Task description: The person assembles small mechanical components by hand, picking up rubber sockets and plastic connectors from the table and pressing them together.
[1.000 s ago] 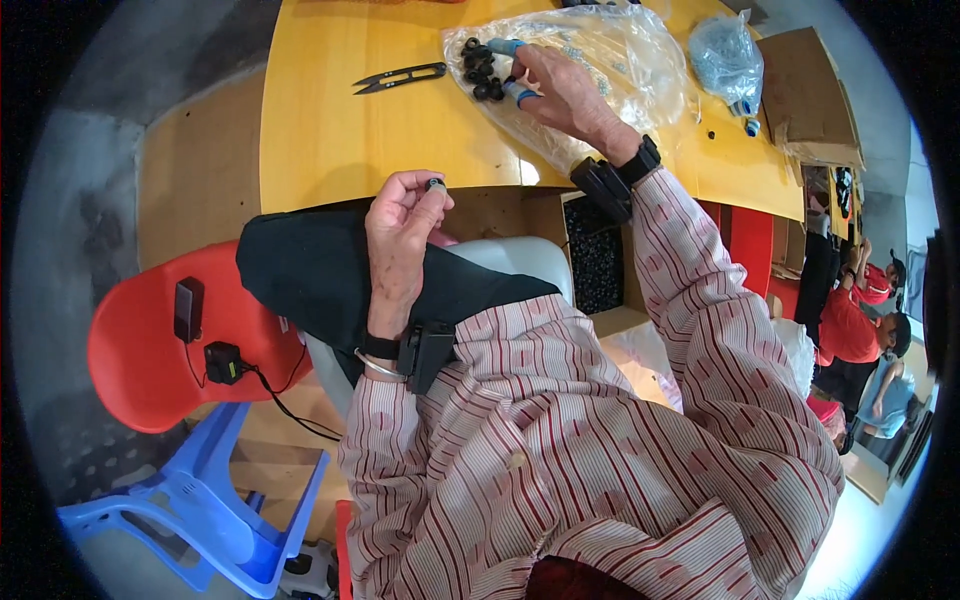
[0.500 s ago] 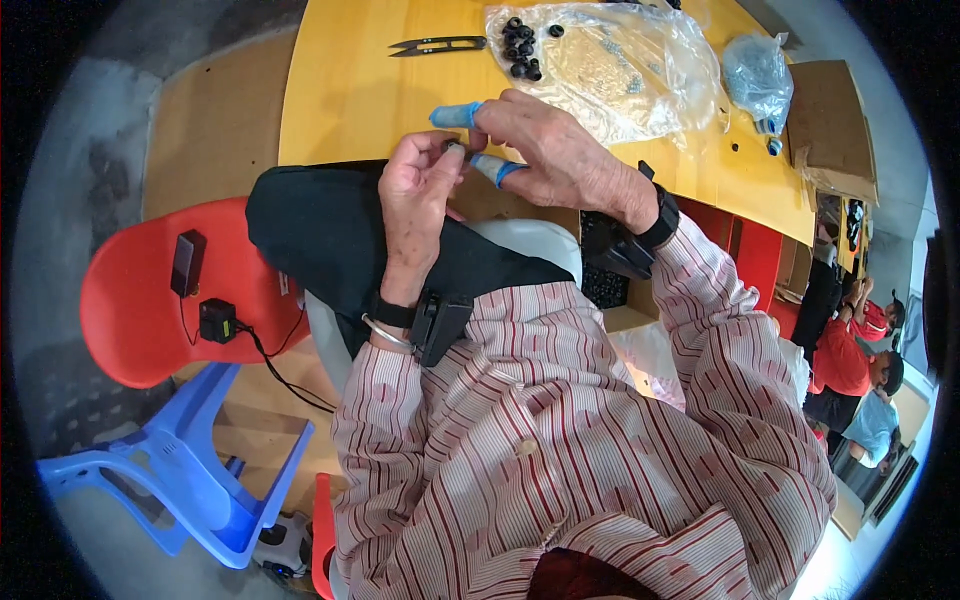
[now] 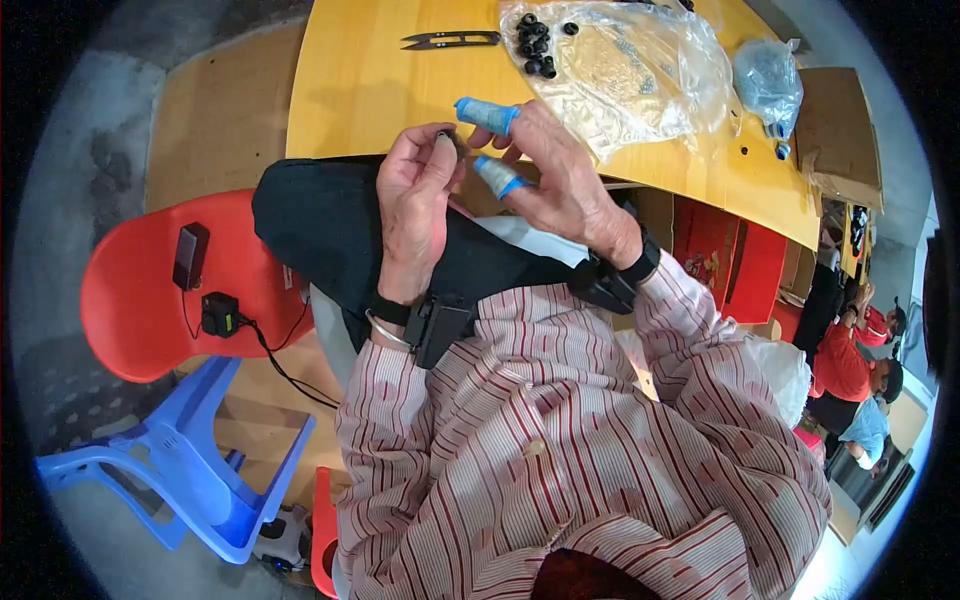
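your right hand has left the black pieces it was over a second ago, and it is now near your left hand, off the tabletop's near edge. your left thumb and forefinger are pinched on a small dark piece, which sits at their tips just past that edge, toward its left corner. it looks light, and it is probably stiff rather than soft, though its surface is too small to read; treat it as easy to drop, and hold it by its sides, leaving its face free. your remaining left fingers curl behind it. on the right, your taped forefinger and taped thumb are well parted, with nothing seen between their tips; you cannot tell from here whether the folded fingers behind them touch the piece. along the tabletop's far edge, left to right, lie black snips, then the heap of black pieces on the left end of a clear plastic bag, and a second bag by the right edge.
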Demonstrator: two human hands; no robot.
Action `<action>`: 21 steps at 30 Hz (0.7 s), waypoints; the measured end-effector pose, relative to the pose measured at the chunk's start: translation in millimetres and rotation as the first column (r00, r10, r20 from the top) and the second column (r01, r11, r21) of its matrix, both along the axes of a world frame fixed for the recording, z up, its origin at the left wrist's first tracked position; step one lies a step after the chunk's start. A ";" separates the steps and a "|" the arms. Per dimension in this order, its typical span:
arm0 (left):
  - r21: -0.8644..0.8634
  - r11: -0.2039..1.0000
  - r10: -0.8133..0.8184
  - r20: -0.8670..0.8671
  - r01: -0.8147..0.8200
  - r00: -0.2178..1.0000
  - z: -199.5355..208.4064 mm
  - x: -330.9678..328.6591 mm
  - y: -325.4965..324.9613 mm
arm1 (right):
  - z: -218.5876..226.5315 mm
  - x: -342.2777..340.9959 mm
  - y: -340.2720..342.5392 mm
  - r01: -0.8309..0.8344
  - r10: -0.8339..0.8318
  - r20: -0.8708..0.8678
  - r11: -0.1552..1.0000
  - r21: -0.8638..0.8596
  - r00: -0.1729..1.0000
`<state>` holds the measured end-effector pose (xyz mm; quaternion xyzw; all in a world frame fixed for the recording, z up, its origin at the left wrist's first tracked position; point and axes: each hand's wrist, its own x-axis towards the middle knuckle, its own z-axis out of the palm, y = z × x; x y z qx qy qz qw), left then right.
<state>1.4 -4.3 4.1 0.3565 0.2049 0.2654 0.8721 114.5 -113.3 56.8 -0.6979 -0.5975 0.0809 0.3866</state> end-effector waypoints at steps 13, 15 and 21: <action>-0.032 0.999 -0.017 0.018 0.017 1.000 1.1 -3.4 -1.9 | -8.3 -12.5 3.7 0.039 -0.035 -0.201 0.999 0.015 0.979; -0.035 0.999 -0.008 0.016 0.008 1.000 0.3 -4.0 -1.8 | -15.6 -13.1 2.0 0.070 -0.066 -0.346 0.998 -0.001 0.936; -0.024 1.000 -0.005 0.025 0.006 1.000 -2.1 -4.3 -1.1 | -21.8 -15.8 3.2 0.066 -0.046 -0.408 0.997 0.034 0.912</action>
